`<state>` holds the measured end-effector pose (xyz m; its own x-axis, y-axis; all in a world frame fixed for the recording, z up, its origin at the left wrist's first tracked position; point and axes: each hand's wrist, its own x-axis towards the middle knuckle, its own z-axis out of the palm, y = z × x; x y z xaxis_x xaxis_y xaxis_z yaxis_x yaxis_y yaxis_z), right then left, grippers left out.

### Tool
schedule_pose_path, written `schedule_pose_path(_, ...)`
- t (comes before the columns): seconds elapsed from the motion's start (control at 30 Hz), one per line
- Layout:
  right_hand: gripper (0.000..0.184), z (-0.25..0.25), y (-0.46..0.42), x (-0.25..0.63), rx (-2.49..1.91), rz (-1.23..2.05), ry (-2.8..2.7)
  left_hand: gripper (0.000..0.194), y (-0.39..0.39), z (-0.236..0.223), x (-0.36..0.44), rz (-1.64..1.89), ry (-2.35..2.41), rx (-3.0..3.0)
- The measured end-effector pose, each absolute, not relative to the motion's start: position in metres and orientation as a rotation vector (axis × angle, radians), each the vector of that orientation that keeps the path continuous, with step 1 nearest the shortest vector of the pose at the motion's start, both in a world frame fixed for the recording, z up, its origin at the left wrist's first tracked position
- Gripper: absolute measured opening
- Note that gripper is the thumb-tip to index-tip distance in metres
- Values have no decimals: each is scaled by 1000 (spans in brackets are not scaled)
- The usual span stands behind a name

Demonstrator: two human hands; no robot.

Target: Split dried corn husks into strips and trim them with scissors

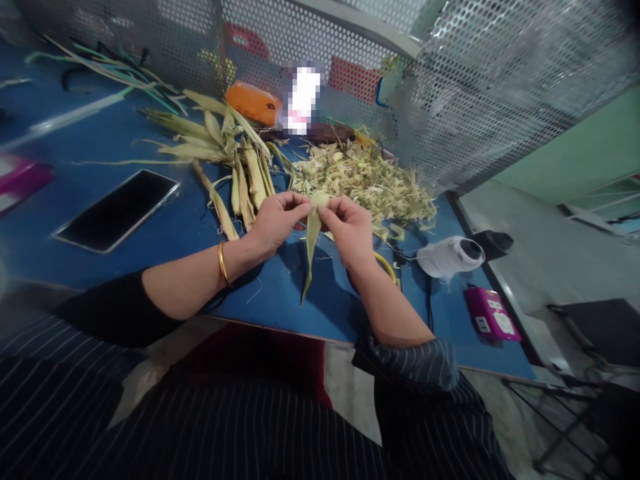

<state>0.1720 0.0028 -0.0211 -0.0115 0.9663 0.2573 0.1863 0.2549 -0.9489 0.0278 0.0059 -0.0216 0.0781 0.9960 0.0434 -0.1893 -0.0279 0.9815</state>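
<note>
Both hands meet over the blue table, pinching one pale green corn husk (311, 243) near its rounded top. My left hand (281, 220) grips its left edge between thumb and fingers. On the other edge, my right hand (349, 225) is closed in the same way. The husk's narrow tip hangs down toward the table's front edge. Just behind my left hand lie long dried corn husks (255, 175) in a bundle. A heap of husk scraps (365, 177) spreads behind my right hand.
A black-screened phone (117, 210) lies at left. White thread on a cone (450, 257) and a magenta box (493, 313) are at right. An orange packet (253, 103) stands by a perforated metal panel (320, 33) at the back. Green strips (107, 73) lie back left.
</note>
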Motion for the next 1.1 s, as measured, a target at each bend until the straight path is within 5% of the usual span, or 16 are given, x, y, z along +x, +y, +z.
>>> schedule_pose_path(0.4, 22, -27, 2, 173, -1287, 739, -1600, 14, 13, -37, 33, 1337, 1032, 1235)
schedule_pose_path(0.73, 15, -30, -8, 163, -1426, 211, -1721, 13, 16, -53, 39, 1409, 1097, 1431)
schedule_pose_path(1.1, 23, -46, 10, 170, -1204, 746, -1442, 13, 11, -36, 37, 1212, 940, 946)
